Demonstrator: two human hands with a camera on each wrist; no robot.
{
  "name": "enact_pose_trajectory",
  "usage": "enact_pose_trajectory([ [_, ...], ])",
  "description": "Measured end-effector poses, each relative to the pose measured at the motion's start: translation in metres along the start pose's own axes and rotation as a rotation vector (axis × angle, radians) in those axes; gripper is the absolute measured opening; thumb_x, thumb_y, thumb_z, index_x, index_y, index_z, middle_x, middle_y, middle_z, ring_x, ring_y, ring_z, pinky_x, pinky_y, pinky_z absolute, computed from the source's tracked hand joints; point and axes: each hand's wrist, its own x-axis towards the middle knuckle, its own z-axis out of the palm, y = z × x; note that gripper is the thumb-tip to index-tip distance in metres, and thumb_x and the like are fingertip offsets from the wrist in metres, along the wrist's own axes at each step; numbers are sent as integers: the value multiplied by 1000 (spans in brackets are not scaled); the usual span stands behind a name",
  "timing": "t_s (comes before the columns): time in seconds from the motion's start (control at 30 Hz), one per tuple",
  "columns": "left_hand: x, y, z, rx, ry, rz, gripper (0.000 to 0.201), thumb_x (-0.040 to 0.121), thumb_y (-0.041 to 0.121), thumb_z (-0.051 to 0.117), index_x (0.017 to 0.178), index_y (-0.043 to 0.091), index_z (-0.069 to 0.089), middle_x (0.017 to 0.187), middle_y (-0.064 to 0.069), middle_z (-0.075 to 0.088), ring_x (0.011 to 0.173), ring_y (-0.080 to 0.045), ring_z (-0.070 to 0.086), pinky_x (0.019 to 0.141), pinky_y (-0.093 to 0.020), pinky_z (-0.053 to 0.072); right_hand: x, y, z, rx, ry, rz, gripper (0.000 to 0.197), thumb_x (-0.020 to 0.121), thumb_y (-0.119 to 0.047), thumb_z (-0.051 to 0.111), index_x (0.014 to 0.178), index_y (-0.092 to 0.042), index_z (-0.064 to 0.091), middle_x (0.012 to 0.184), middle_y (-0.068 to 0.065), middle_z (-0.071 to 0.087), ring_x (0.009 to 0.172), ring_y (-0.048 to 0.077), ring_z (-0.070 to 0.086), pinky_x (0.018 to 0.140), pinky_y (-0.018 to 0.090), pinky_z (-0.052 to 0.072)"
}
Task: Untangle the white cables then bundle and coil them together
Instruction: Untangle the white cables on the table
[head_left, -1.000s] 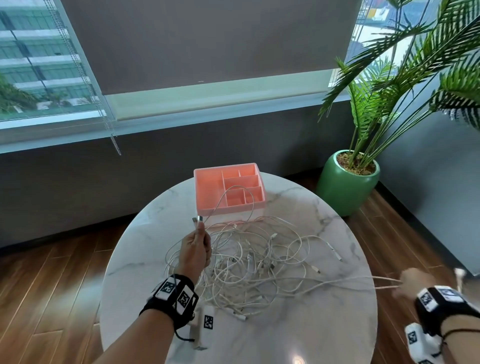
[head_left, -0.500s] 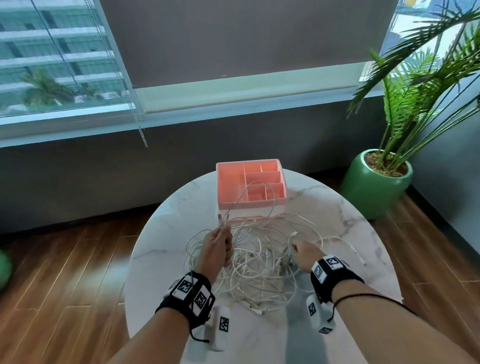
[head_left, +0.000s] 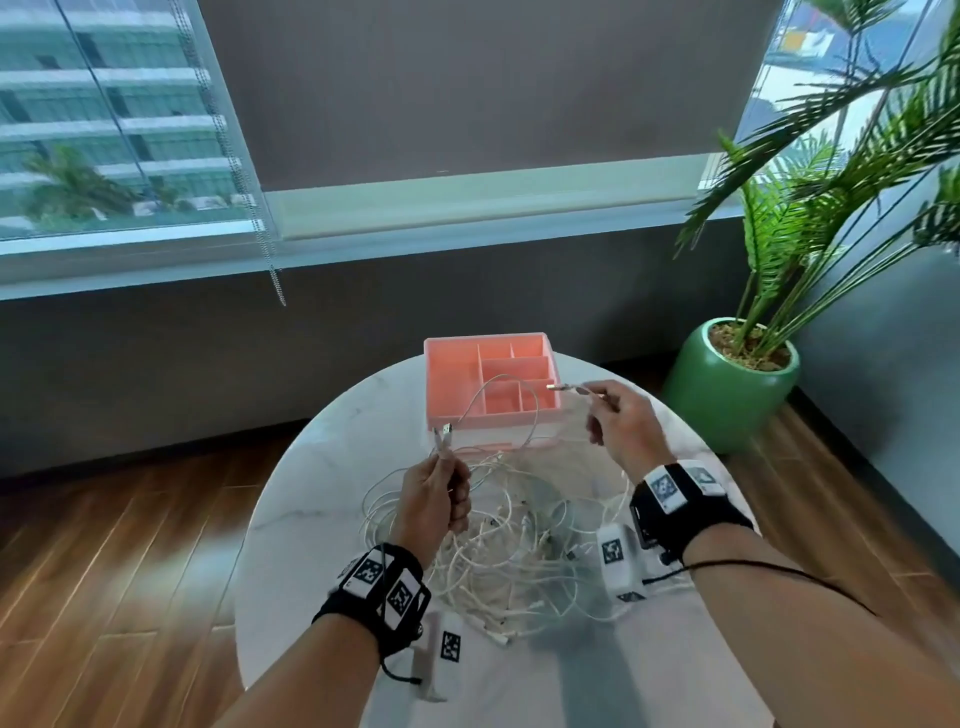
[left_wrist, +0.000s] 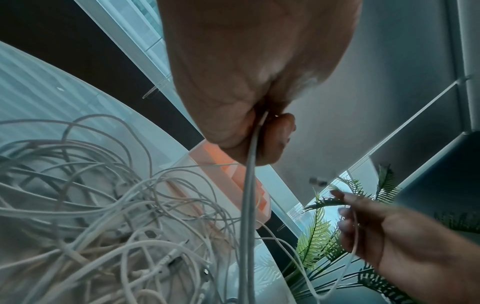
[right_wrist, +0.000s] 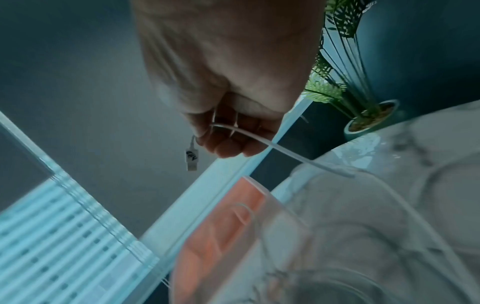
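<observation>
White cables (head_left: 519, 545) sit in one loose tangle mid-table on the round marble table (head_left: 322, 499), just near of the pink divided organizer tray (head_left: 452, 384); a loop or two rides up over the tray's near compartments. Judgement on handling: thin, light, limp cable, slick jacket, so it slides through a loose pinch and snags at every crossing; the plugs are the only stiff parts. Best hold is right behind a plug, then feed the run out hand over hand rather than yanking, since a hard pull likely cinches knots and drags the light tray. Left hand (head_left: 434, 499) is raised above the left side of the pile, knuckles to the head camera, fingers curled tight round a cable, its USB plug (head_left: 445, 430) sticking up past the thumb; in the left wrist view the cable drops straight down out of the fist. Right hand (head_left: 621, 423) is up over the tray's near right corner, thumb and fingers pinching a cable just behind a second plug (head_left: 563, 387) that points left. Right wrist view is blurred; the two ends probably belong to one cable, can't confirm.
</observation>
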Motion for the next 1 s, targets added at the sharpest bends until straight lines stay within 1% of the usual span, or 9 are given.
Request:
enact_pose_trajectory([
  [0.17,7,5,15,-65,-69,-6,38,108,28,40,92,0,61,59,-2,44,44,-14,36,41,-22,32,-15,-61,10,336,-104,-63,19,100,-14,56,87,-15,70,56,4,52,46,17,41,44,28,36],
  [0.33,8,6,26,-159,-79,-3,35,108,25,39,95,1,61,54,6,28,43,-9,24,39,-19,25,-52,-55,55,418,-169,16,19,101,-13,53,89,-11,68,57,4,53,48,16,41,46,30,35],
  [0.43,7,7,28,-207,-71,-17,31,108,21,38,97,3,61,58,2,31,48,-11,26,41,-21,26,-67,-39,81,326,-139,26,16,100,-15,56,86,-11,65,58,3,58,49,15,46,49,30,38],
  [0.53,4,10,26,-150,-67,33,31,108,25,38,97,4,59,57,2,43,46,-10,34,40,-22,30,-78,-27,98,231,-134,-10,11,95,-17,63,84,-17,66,65,-1,66,52,9,57,54,28,45],
  [0.63,2,7,23,-43,6,54,31,107,22,43,99,0,63,61,-1,53,43,-6,41,38,-20,31,-87,-23,104,237,-203,-22,11,94,-16,65,84,-18,65,73,4,71,59,15,65,54,29,50],
  [0.7,2,5,20,-17,86,57,34,106,25,45,92,2,65,60,-2,52,42,-7,41,37,-21,31,-91,-20,103,221,-262,-30,8,94,-15,65,85,-16,64,75,9,71,59,16,64,53,29,50],
  [0.8,9,9,11,-151,227,52,36,106,30,44,79,10,56,59,2,39,43,-6,34,36,-20,28,-96,-5,91,63,-376,-56,9,92,-14,66,86,-19,61,71,-1,67,60,9,60,59,24,52],
  [0.9,17,15,-3,-252,298,82,39,106,34,44,74,13,51,61,1,43,51,-10,41,43,-24,36,-96,18,69,-197,-428,-96,5,92,-17,65,88,-19,64,77,-8,65,67,0,60,66,15,46],
  [1.0,20,19,-12,-337,281,99,43,106,34,43,70,13,49,60,-1,49,54,-16,52,55,-32,48,-84,38,43,-383,-380,-66,4,88,-18,66,89,-19,70,80,-3,71,74,10,65,72,25,49],
])
